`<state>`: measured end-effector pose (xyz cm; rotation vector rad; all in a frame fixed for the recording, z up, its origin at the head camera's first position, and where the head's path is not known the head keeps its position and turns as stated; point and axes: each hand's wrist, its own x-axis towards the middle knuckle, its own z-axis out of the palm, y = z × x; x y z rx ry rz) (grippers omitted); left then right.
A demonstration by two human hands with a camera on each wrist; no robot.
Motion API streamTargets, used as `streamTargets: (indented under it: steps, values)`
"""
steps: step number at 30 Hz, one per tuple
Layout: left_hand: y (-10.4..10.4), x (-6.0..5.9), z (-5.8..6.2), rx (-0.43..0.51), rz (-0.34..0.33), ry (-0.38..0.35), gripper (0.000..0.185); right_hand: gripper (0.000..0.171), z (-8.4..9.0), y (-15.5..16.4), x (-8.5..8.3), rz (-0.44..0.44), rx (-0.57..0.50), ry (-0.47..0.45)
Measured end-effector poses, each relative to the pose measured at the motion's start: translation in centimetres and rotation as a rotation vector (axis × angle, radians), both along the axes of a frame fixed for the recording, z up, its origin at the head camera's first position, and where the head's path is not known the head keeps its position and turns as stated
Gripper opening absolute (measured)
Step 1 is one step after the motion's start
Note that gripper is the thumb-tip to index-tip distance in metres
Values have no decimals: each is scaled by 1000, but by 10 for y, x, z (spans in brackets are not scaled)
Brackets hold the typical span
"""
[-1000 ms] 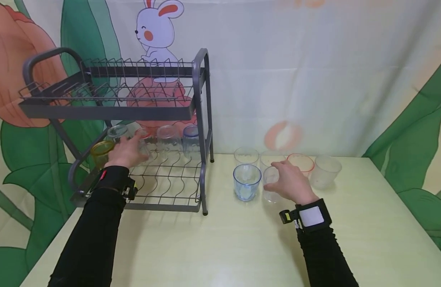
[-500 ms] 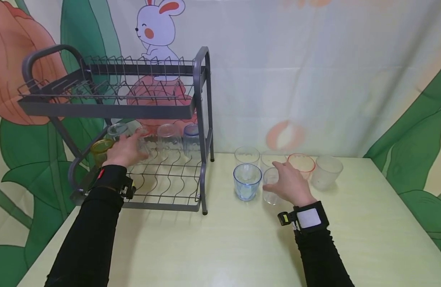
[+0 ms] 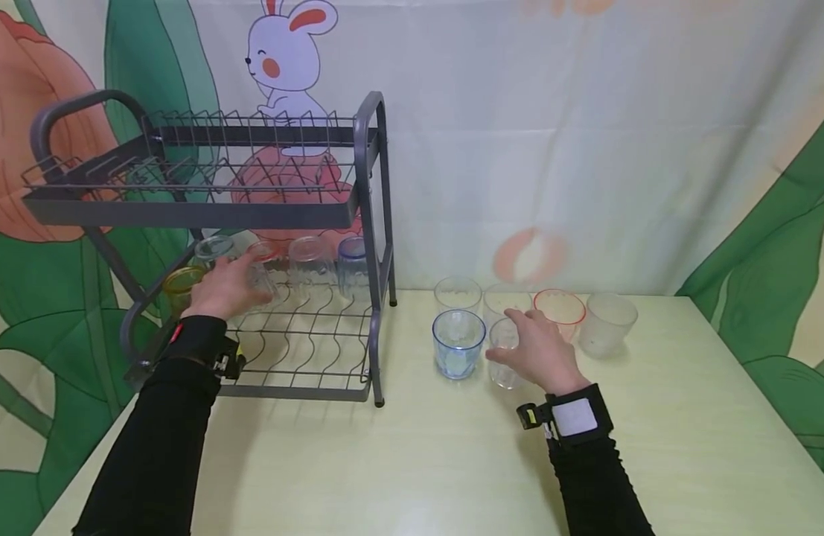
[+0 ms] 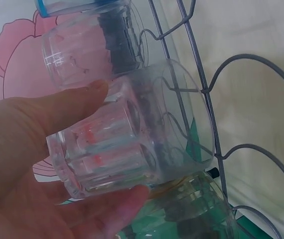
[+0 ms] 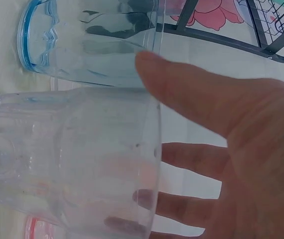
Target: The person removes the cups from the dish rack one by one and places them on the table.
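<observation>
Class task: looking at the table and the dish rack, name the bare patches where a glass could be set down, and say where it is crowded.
Free: the table in front of the rack and glasses, between both sleeves; the table right of the frosted cup; the lower shelf's front wires. Crowded: the shelf's back row, where the left hand grips a glass, and the cluster around the right hand.

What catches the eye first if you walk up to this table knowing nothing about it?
Most striking is the grey two-tier dish rack on the table's left, with glasses lined up on its lower shelf, where the left hand grips a clear glass. To its right a cluster of cups stands on the table; the right hand wraps a clear cup beside a blue cup.
</observation>
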<state>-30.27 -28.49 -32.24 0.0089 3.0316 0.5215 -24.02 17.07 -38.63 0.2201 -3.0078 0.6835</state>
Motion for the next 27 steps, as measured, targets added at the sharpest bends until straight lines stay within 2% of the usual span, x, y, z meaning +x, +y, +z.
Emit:
streamTargets:
  steps: [10,15,19,27]
  values:
    - [-5,0,0,1,-15,6,86,89,6,4,2,-7,-10,28]
    - [-6,4,1,13,-29,20,85,91,10,5,4,26,-22,82]
    - [-9,7,-4,41,-36,40,82,88,15,6,7,57,-31,124]
    - [-12,26,-9,121,-78,132,77,88,27,7,15,83,-63,172]
